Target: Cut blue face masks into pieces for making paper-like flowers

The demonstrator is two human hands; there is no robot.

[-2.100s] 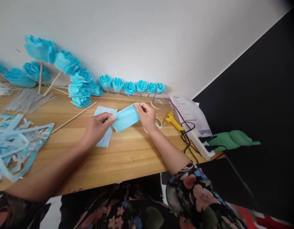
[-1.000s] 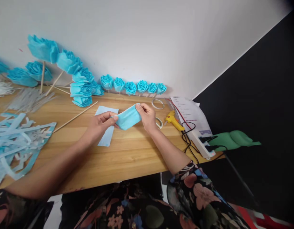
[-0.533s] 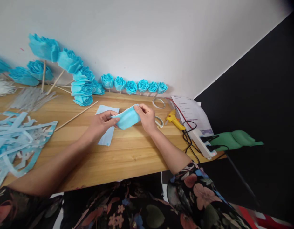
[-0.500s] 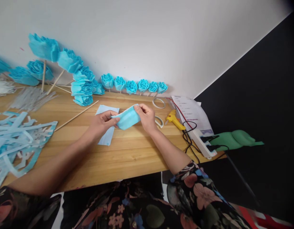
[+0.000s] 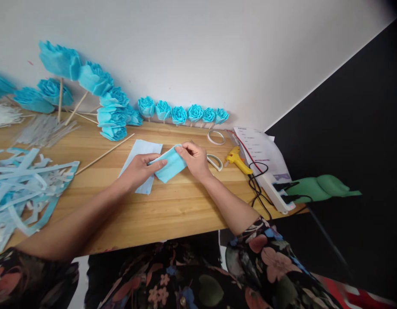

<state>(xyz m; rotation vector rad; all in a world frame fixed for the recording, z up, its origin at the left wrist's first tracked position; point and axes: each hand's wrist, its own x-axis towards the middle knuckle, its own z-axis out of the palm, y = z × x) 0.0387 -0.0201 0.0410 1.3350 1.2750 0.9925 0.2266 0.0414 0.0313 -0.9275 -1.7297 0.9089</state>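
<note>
Between my two hands is a light-blue piece of soft, fabric-like sheet (image 5: 171, 165), lifted a little above the wooden table and apparently folded along its upper edge. My left hand (image 5: 142, 168) pinches its left end, thumb on top. At the upper right corner, my right hand (image 5: 195, 161) grips it between thumb and curled fingers. Under and behind my left hand lies a paler blue flat sheet (image 5: 146, 147), partly covered by that hand. A thin wooden stick (image 5: 105, 153) rests on the table to the left of it.
Blue fabric flowers (image 5: 179, 115) on sticks line the wall. Cut blue and white strips (image 5: 21, 184) pile up at left. Rightward are tape rolls (image 5: 216, 137), a yellow glue gun (image 5: 238, 161), a power strip (image 5: 277, 193) with black cords, and printed paper (image 5: 262, 148).
The held sheet has tipped lower, and its upper edge looks more folded over. My right hand has shifted slightly left, and more of the paler sheet shows behind my left hand.
</note>
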